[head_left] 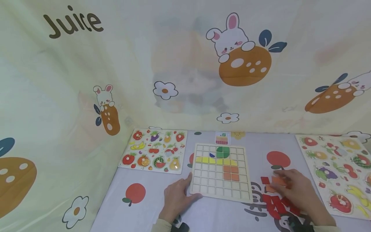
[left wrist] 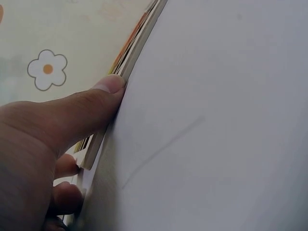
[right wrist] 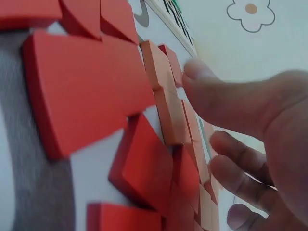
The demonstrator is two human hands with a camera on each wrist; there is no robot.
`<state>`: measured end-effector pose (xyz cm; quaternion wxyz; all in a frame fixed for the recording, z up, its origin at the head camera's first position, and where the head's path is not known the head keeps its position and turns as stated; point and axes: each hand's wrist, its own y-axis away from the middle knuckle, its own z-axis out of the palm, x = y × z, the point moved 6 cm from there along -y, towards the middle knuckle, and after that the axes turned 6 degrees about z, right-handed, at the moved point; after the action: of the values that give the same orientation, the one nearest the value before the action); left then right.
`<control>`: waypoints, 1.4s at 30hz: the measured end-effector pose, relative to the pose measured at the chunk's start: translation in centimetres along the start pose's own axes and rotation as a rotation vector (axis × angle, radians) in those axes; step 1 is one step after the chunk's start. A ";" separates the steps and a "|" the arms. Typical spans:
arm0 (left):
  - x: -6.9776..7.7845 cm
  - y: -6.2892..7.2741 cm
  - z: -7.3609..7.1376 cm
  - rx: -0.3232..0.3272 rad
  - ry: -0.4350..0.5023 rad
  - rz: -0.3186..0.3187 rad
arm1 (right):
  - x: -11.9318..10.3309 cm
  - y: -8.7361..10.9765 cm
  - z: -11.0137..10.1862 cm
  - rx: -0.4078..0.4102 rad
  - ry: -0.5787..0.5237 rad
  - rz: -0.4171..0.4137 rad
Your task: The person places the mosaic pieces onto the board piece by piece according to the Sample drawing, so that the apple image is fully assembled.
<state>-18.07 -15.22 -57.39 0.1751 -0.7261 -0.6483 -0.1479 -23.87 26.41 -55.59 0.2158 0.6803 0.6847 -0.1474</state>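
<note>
A wooden grid board (head_left: 208, 183) lies mid-table, with a yellow row, green pieces, a small blue piece and a block of orange squares set in it. My left hand (head_left: 178, 198) holds the board's near left corner, thumb along the near edge and fingers at the left side. In the left wrist view the thumb (left wrist: 108, 86) presses the board's edge (left wrist: 140, 43). My right hand (head_left: 301, 193) is over loose orange pieces (right wrist: 168, 115), thumb and fingers apart and loosely bent. No piece shows between them. Loose red pieces (right wrist: 82, 91) lie close by.
A fruit picture board (head_left: 156, 151) lies at the left back, and another (head_left: 339, 174) at the right. A small picture card (head_left: 222, 138) is behind the grid board. A printed cloth (head_left: 185, 64) hangs at the back and left.
</note>
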 end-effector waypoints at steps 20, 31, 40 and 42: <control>0.0 -0.1 0.0 0.029 -0.012 0.031 | 0.3 -0.6 0.2 0.097 -0.002 0.012; 0.1 0.0 0.0 0.023 -0.003 0.029 | 0.6 -0.5 0.4 0.116 -0.043 -0.019; 0.2 0.0 -0.1 0.011 0.004 0.015 | 0.3 -0.1 -0.4 0.234 -0.125 -0.003; 0.2 0.0 -0.2 0.014 0.004 0.016 | 0.0 -0.1 -0.6 0.254 -0.150 -0.002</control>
<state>-18.03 -15.16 -57.17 0.1825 -0.7298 -0.6430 -0.1434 -23.99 26.73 -55.12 0.1784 0.6887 0.6430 -0.2834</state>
